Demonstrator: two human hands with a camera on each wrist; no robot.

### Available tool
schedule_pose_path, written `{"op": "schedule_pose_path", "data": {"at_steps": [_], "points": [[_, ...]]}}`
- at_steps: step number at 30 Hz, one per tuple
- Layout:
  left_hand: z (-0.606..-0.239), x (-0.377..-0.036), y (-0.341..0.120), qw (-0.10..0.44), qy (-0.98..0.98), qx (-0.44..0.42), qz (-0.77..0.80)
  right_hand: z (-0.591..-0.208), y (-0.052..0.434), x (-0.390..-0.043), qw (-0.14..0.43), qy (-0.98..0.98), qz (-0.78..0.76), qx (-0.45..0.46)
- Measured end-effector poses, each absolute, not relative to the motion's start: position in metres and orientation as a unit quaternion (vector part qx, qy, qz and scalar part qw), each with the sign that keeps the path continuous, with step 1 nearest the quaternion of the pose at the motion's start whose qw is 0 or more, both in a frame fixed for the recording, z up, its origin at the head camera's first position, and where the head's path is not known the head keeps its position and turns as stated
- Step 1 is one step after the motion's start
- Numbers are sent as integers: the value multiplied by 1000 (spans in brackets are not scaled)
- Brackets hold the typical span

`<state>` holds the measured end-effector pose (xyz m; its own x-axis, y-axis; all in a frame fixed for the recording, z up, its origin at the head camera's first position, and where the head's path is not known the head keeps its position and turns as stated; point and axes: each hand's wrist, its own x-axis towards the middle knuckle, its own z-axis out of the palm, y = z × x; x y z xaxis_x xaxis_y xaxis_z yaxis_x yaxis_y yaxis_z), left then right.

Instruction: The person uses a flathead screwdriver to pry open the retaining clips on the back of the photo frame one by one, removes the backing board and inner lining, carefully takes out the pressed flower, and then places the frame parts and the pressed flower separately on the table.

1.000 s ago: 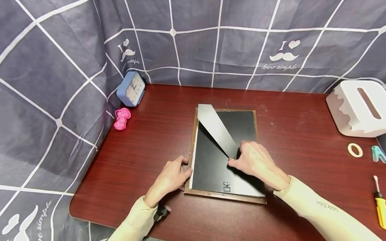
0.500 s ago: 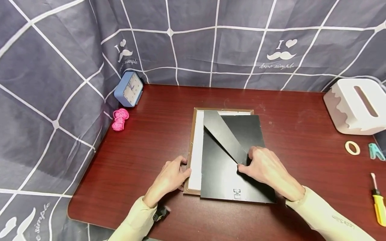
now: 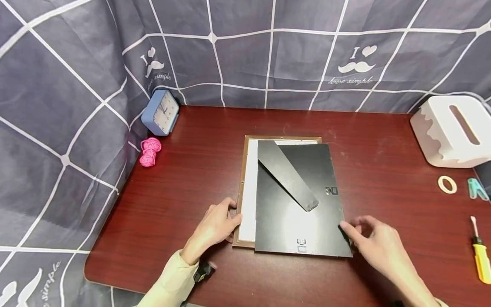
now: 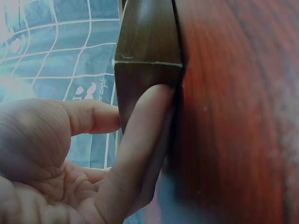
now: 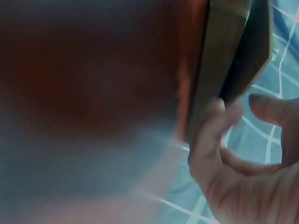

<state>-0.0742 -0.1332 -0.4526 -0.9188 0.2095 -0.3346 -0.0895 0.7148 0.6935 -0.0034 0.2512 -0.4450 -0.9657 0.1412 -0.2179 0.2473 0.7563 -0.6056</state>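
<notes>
A brown picture frame (image 3: 242, 179) lies face down on the table, its white inner sheet (image 3: 251, 192) showing along the left and top. Over it sits the black backing board (image 3: 284, 230), shifted right and toward the front, with its easel leg (image 3: 287, 175) lying diagonally on top. My left hand (image 3: 215, 221) grips the frame's lower left side, thumb above and fingers against the edge (image 4: 145, 88). At the board's lower right edge is my right hand (image 3: 377, 243). Its thumb and fingers are apart around that edge, fingertips near the frame's side (image 5: 210, 70).
A blue alarm clock (image 3: 160, 113) and pink yarn (image 3: 150, 152) stand at the back left. On the right are a white tissue box (image 3: 452, 132), a cream ring (image 3: 447, 184), a teal clip (image 3: 477, 189) and a yellow-handled screwdriver (image 3: 481, 256). A grid-patterned cloth (image 3: 245, 59) hangs behind.
The backing board has slid right and toward the front, uncovering the white sheet. My right hand has let go of the easel leg and moved to the board's right edge. My left hand stays put.
</notes>
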Motion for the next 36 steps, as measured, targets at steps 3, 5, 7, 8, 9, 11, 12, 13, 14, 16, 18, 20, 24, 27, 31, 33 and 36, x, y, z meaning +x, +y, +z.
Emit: {"op": "schedule_pose_path", "data": {"at_steps": [3,5,7,8,9,11,12,13,14,16,18,20,24,27,31,33,36], "points": [[-453,-76,-134,198,906,28,372,-450,253,8,179,877,-422,142],[-453,-77,-134,199,906,25,373,-454,252,13,214,831,-486,167],[-453,-78,-134,200,904,21,378,-456,249,17,225,792,-538,182],[-453,-79,-134,199,903,22,381,-458,248,18,224,778,-557,186],[-453,-79,-134,199,902,24,382,-459,248,19,220,766,-573,190],[-454,-80,-135,204,902,22,380,-462,247,22,211,748,-597,197],[-455,-80,-135,207,902,22,379,-463,246,22,207,742,-606,201],[-455,-80,-135,207,901,24,381,-464,246,23,201,736,-613,205],[-454,-80,-135,207,901,25,381,-465,245,24,193,731,-620,210],[-454,-81,-134,211,899,23,382,-467,244,25,180,726,-627,215],[-453,-81,-133,208,898,24,388,-468,244,25,166,727,-630,217],[-453,-80,-133,206,897,21,391,-469,244,26,154,730,-631,215],[-452,-80,-132,207,899,15,385,-472,248,30,128,717,-652,211],[-451,-79,-132,206,902,16,380,-473,253,32,103,704,-672,209],[-450,-77,-133,203,903,16,379,-471,265,32,71,687,-694,203],[-451,-76,-133,202,903,15,380,-470,275,31,51,677,-706,201],[-451,-75,-134,201,902,15,382,-468,294,25,17,665,-721,196]]}}
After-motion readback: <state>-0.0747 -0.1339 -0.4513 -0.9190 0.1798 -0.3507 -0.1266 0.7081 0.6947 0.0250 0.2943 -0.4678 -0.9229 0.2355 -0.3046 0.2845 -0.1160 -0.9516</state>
